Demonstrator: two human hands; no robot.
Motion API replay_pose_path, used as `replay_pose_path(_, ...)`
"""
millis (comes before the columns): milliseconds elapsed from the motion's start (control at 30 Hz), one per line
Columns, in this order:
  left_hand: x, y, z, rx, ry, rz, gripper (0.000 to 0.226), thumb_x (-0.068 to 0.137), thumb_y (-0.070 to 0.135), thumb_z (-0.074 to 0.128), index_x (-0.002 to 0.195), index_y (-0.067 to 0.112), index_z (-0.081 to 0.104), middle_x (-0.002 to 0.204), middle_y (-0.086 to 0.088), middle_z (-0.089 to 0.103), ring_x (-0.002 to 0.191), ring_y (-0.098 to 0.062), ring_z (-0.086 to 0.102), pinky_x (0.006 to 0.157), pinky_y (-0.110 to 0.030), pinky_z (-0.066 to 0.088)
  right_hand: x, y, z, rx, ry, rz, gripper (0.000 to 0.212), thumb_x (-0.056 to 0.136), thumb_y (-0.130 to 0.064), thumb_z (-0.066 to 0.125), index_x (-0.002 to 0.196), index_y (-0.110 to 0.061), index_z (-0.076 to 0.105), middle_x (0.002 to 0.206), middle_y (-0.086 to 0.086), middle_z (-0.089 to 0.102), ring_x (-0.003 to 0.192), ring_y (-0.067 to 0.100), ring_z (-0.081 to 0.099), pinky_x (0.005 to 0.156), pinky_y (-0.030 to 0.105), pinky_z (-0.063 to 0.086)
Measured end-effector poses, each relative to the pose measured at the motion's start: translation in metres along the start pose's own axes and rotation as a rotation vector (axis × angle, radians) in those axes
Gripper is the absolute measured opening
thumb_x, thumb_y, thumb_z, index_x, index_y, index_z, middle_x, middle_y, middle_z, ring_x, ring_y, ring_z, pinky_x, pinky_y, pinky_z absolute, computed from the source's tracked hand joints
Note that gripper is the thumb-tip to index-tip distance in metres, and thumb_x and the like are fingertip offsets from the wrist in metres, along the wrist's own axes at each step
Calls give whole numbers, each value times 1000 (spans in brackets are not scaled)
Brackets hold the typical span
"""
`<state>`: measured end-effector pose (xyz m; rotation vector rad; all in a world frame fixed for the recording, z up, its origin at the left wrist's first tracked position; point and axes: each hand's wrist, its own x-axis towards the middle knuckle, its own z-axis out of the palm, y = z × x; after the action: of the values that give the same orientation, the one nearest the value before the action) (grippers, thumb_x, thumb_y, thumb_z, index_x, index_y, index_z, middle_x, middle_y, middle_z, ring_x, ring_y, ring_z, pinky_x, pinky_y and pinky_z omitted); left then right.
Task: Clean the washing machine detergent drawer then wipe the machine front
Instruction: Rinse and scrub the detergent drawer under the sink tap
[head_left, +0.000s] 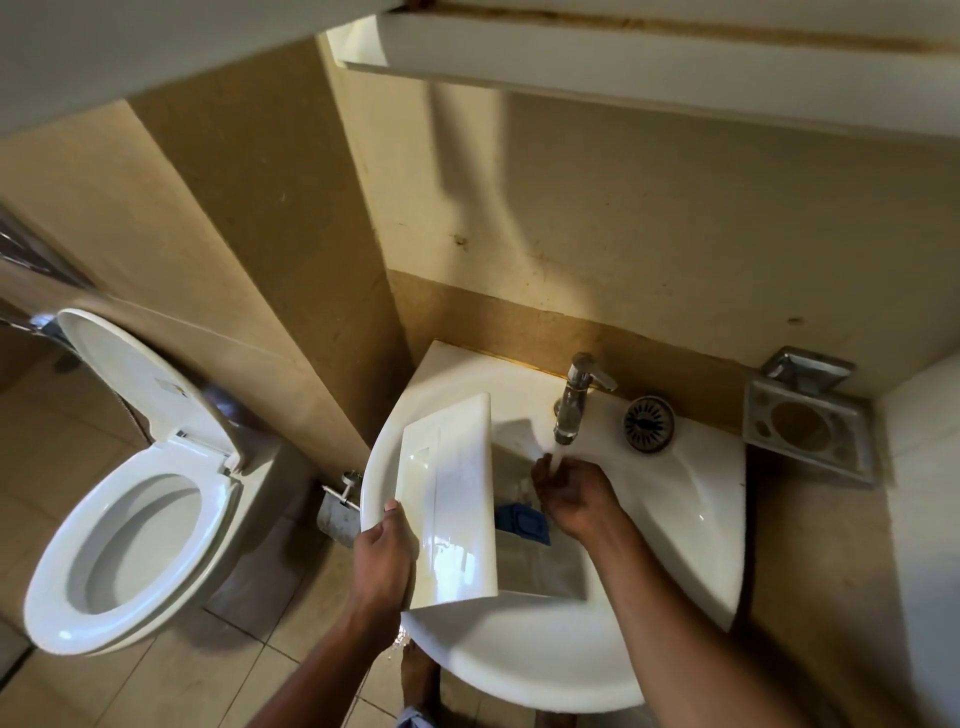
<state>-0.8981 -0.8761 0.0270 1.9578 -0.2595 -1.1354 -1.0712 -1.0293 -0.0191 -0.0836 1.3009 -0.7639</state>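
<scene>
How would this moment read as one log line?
rinsing | left hand holds drawer | right hand under tap water | sink

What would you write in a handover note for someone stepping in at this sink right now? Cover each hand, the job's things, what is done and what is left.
Left hand: gripping the white front panel of the detergent drawer, held over the sink.
Right hand: under the water running from the tap, inside the drawer near its blue insert.
Done: drawer removed and brought to the sink; rinsing under way.
Left: finish rinsing, refit the drawer, wipe the machine front. The machine is not in view.
</scene>
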Motion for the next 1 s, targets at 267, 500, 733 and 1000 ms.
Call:
replay_pose_path(267,1,4,-3,20,11,-78,52,104,50,36,87,9,64,86,-16,73,71,-28,70,62,-27,53,-38,15,32,-358,-351,-104,28,94,8,45,106,5,70,104,22,73,89,26,69,89,39,58)
replay_pose_path(500,-2,6,-2,32,-2,-71,52,99,53,45,79,9,64,77,-8,73,64,-23,72,60,-26,56,3,3,-12,400,-80,138,17,93,4,42,98,3,58,87,18,63,75,27,63,51,32,60)
replay_pose_path(733,-6,9,6,34,19,-94,50,99,50,47,92,8,72,84,-7,74,70,-19,71,55,-22,52,-13,11,15,-98,-161,-3,16,96,3,44,87,-1,57,73,8,52,60,15,52,51,23,46)
replay_pose_path(1000,-14,18,9,-27,25,-118,38,94,35,66,108,-1,66,81,-8,71,67,-20,67,51,-24,48,-39,6,5,-273,-135,-32,19,88,7,49,93,5,67,76,15,68,67,24,63,59,30,55)
